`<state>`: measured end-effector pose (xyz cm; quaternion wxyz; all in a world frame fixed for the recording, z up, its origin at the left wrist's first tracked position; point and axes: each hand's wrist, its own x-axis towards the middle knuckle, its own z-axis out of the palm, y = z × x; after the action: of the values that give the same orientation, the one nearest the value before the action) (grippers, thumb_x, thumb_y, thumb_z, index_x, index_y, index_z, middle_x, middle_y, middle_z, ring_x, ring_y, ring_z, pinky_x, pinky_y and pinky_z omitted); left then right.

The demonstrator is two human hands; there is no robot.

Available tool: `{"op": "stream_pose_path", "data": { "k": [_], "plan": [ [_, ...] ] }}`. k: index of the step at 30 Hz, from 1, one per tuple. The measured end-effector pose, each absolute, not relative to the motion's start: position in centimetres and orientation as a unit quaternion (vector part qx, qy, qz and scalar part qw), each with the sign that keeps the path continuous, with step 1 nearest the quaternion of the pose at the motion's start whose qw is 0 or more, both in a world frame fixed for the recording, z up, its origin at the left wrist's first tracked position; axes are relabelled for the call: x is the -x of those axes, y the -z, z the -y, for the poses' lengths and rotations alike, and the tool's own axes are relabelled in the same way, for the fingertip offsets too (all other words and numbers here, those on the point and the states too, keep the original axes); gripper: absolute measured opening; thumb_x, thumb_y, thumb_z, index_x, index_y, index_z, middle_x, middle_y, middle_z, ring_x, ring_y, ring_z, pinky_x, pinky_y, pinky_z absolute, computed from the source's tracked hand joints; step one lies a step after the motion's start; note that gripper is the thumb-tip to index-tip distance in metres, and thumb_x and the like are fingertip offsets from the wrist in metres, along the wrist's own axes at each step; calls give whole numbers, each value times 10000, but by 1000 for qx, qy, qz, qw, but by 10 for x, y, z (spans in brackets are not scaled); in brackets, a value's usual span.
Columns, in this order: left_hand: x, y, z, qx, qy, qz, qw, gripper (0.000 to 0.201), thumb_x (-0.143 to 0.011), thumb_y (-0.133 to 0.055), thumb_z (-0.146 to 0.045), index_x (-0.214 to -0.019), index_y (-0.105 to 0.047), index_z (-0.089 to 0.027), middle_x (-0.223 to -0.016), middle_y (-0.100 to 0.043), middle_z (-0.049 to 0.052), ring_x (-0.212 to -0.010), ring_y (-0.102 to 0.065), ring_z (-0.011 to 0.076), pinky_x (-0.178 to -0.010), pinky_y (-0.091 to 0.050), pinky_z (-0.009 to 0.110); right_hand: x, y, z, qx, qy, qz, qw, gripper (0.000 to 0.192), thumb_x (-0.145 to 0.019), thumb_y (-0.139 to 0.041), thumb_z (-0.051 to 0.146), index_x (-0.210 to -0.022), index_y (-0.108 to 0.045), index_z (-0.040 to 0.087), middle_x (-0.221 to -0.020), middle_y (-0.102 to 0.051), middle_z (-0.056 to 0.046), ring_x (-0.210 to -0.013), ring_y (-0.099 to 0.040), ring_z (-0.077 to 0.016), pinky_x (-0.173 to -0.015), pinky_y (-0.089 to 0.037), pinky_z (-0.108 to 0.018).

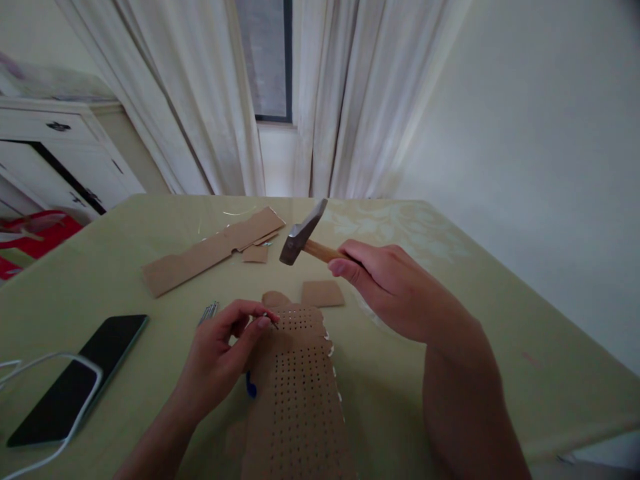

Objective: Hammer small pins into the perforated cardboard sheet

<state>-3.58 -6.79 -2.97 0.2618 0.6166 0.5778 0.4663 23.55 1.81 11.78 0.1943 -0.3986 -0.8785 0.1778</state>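
Note:
My right hand (387, 283) grips the wooden handle of a hammer (301, 239), raised above the table with its dark steel head to the left. Between thumb and fingertips, my left hand (227, 347) pinches a nail (271, 322) near the upper left of a cardboard piece (300, 400). Rows of small holes run across this cardboard, and its right edge is ragged. Part of its left side is hidden by my left hand. A bundle of nails (209, 312) lies just beyond that hand. Something blue (251, 385) shows at the cardboard's left edge.
A long cardboard strip (210, 257) and smaller scraps (323, 293) lie farther back on the green table (400, 413). To the left is a dark tablet (80, 380) with a white cable (90, 363) across it. A wall borders the right side.

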Motion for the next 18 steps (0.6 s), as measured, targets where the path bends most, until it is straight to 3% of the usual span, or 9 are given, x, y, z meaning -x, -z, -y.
{"op": "stream_pose_path", "data": {
  "k": [18],
  "plan": [
    [35, 20, 68, -672, -435, -568, 195, 155, -1009, -680, -354, -966, -800, -266, -799, -747, -11, -643, -566, 139, -597, -444, 268, -233, -117, -14, 386, -183, 896, 121, 447, -1173, -395, 545, -915, -552, 214, -797, -610, 14, -738, -547, -156, -711, -294, -328]
  ]
}}
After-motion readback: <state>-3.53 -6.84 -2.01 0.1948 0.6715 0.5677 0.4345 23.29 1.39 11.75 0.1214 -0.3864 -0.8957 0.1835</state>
